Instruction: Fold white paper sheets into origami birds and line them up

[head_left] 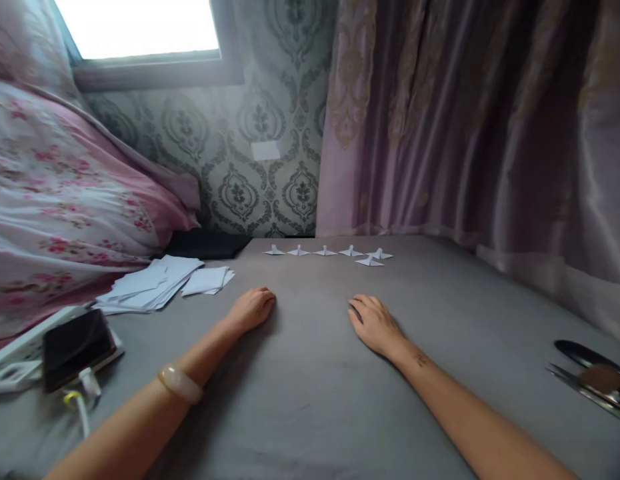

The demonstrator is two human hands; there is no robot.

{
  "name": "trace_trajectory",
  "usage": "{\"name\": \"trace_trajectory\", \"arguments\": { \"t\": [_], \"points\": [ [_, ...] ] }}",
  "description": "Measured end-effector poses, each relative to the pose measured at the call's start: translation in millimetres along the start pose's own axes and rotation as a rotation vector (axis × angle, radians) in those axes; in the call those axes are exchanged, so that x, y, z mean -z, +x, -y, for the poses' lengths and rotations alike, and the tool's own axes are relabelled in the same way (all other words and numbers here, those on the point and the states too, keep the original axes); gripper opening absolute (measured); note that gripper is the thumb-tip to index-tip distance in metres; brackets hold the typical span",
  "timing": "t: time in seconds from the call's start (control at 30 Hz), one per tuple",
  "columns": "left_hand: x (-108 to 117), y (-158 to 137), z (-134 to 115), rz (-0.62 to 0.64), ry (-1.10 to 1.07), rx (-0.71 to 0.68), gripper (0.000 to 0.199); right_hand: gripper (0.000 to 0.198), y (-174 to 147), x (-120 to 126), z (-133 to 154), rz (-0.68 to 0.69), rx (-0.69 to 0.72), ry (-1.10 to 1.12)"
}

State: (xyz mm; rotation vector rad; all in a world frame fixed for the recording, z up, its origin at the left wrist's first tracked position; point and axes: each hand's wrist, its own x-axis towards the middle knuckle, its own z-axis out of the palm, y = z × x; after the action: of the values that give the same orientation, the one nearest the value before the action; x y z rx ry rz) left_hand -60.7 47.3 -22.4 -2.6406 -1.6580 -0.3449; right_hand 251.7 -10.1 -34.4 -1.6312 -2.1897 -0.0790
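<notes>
My left hand [253,309] rests on the grey cloth surface [310,400], its fingers curled loosely together, with nothing visible in them. A pale bangle [180,384] circles that forearm. To the right, my right hand [376,323] lies palm down on the cloth, fingers slightly bent and a gap showing beside the thumb; it holds nothing I can see. Beyond both hands stands a row of several small folded white paper pieces [325,251]. One folded paper piece [370,261] sits a little nearer than the others, closest to my right hand.
Left of my left hand lie a small stack of white paper [205,281] and a larger spread of sheets [153,283]. A phone [79,348], a white power strip [33,340] and a cable are at the left edge. Scissors [585,387] lie far right. Curtains border the right side.
</notes>
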Motion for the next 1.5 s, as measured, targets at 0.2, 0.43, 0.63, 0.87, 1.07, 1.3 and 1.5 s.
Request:
{"name": "trace_trajectory", "arguments": {
  "t": [0.2,0.43,0.63,0.87,1.07,1.3,1.5],
  "points": [
    [33.9,-30.2,12.6,0.145,-0.130,-0.102,0.025,0.038,1.4,-9.5,-8.9,-0.026,0.057,-0.038],
    [71.4,-47.3,70.9,0.143,-0.391,0.318,0.032,0.043,5.9,-21.6,-17.6,-0.076,0.108,-0.037],
    [85.9,-43.3,131.6,-0.139,-0.203,0.633,0.049,0.044,7.4,-26.6,-21.8,-0.087,0.104,-0.029],
    [65.3,-17.3,155.3,0.005,-0.188,0.556,0.071,0.044,9.0,-28.6,-24.3,-0.098,0.099,-0.013],
    [59.6,-6.4,166.2,0.162,-0.205,0.544,0.087,0.045,9.4,-28.7,-23.7,-0.094,0.085,-0.008],
    [65.5,-9.4,176.0,0.225,-0.233,0.568,0.093,0.043,8.1,-29.6,-25.4,-0.102,0.084,0.009],
    [63.0,-7.1,184.7,0.220,-0.250,0.572,0.093,0.043,8.5,-30.1,-25.3,-0.111,0.086,0.006]
  ]
}}
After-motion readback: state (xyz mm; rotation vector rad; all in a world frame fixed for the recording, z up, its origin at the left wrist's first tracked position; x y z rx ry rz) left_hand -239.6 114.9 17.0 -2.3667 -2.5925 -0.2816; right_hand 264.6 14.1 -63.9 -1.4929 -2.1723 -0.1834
